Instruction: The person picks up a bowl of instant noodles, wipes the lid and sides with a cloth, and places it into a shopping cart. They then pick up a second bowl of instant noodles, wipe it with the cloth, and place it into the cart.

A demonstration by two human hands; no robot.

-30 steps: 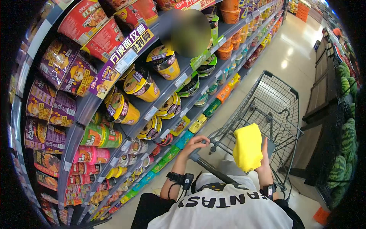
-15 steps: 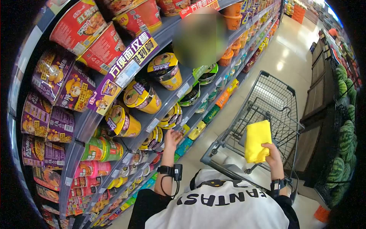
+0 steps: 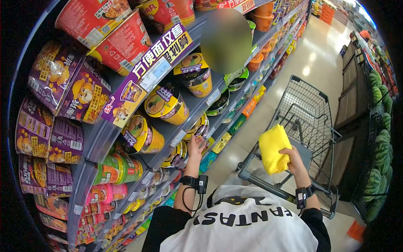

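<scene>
My right hand (image 3: 294,160) grips a folded yellow cloth (image 3: 271,148) from its right side, over the near end of a shopping cart (image 3: 300,101). At the shelf edge, my left hand (image 3: 195,148) has its fingers apart and nothing in them. Its fingertips are beside the yellow-and-black instant noodle bowls (image 3: 174,154) on a lower shelf. Just above and left of that hand, yellow noodle cups (image 3: 166,105) with purple labels stand in a row. Dark bands with small boxes circle both my wrists.
Curved shelving with price strips (image 3: 178,137) fills the left side, holding red noodle buckets (image 3: 121,42) and purple noodle packs (image 3: 86,93). Watermelons (image 3: 382,153) lie on a dark display stand at the right. Between them the tiled aisle (image 3: 308,54) runs ahead. A blurred round patch covers part of the shelves.
The cloth and my right hand have moved left and slightly up. My left hand has shifted a little right and up along the shelf edge. Shelf goods appear farther right in view.
</scene>
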